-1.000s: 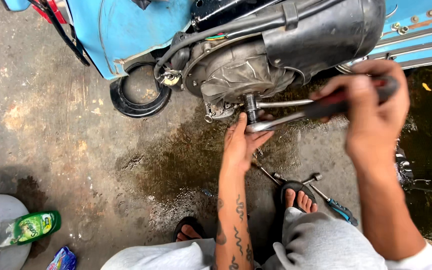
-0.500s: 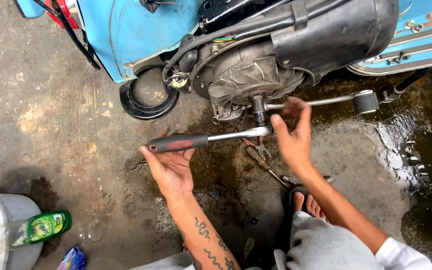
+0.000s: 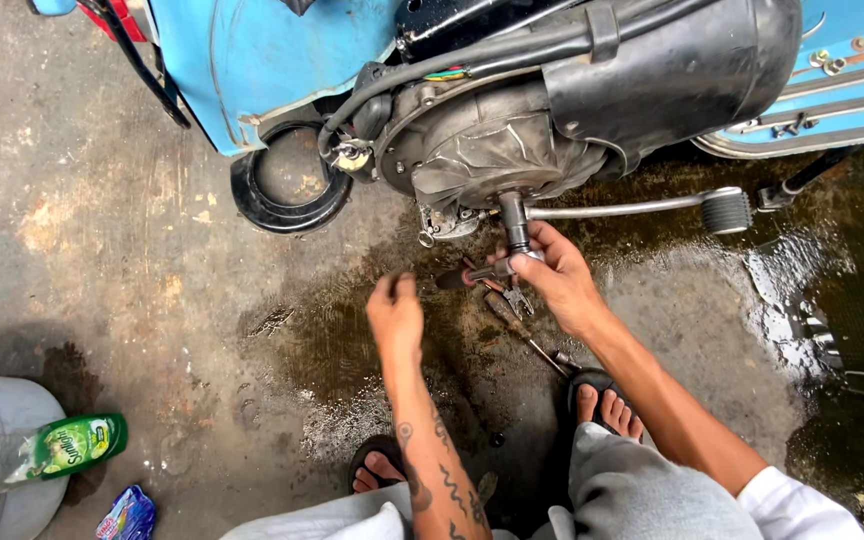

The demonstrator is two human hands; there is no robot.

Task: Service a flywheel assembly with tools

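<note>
At far left on the concrete floor stand a white bucket [image 3: 2, 440] and a green bottle [image 3: 72, 443]; a black rubber ring [image 3: 287, 180] lies under the blue scooter body [image 3: 252, 60]. Left hand [image 3: 395, 315]: fingers loosely curled, holding nothing, just beside the dark grip end of the ratchet wrench [image 3: 472, 272]. The wrench's socket shaft stands upright against the underside of the engine casing [image 3: 482, 150]. Right hand [image 3: 552, 275]: closed around the wrench head at the foot of that shaft. The kick lever [image 3: 652, 207] runs off to the right.

Step in hand, as judged: resetting between strokes on a fastener beneath the engine. A further stroke would call for a firm grip on the handle while the head is held seated.

Against the frame half a second earlier, the left hand has let go of the handle, which then reached far leftward, and the right hand, then open, now clasps the head.
</note>
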